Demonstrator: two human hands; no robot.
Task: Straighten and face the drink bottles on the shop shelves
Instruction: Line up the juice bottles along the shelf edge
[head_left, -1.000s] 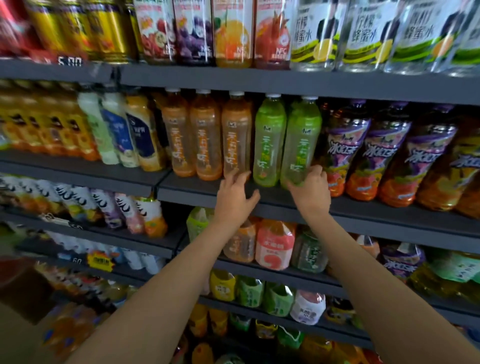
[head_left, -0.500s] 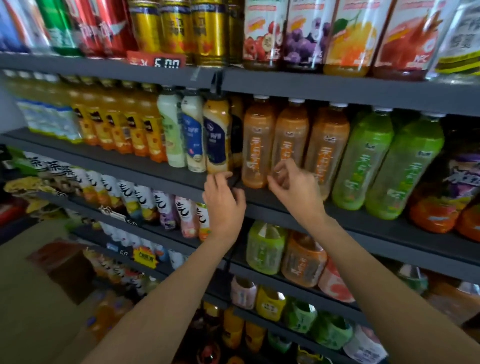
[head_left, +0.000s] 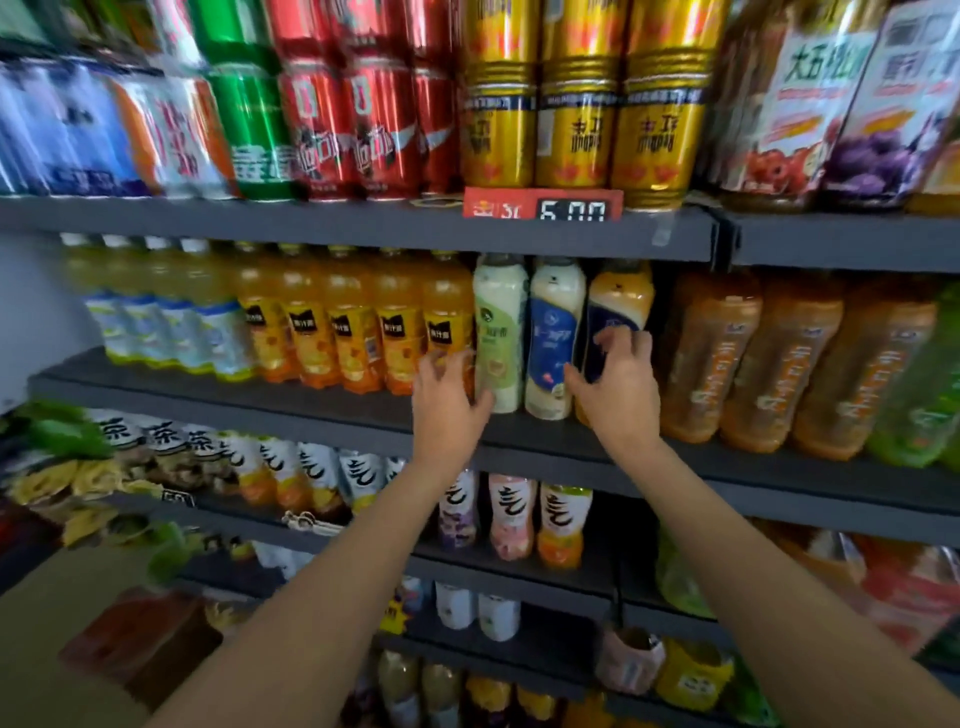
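shelf (head_left: 311, 387) under both hands, packed tight | navy bottle (head_left: 618, 306) behind right hand (head_left: 621, 395), whose curled fingers look wrapped on it; green bottle (head_left: 500, 322) at spread left hand (head_left: 449, 402), contact unclear | risk: a hard twist could knock the blue bottle (head_left: 555, 332) between them | change: hands were at the orange bottles (head_left: 748, 358), now right of them

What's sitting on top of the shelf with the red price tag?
Cans stand in a row on that shelf: gold cans right above the price tag, red cans and a green can to the left. Juice cartons stand to the right. Anything behind the front row is hidden.
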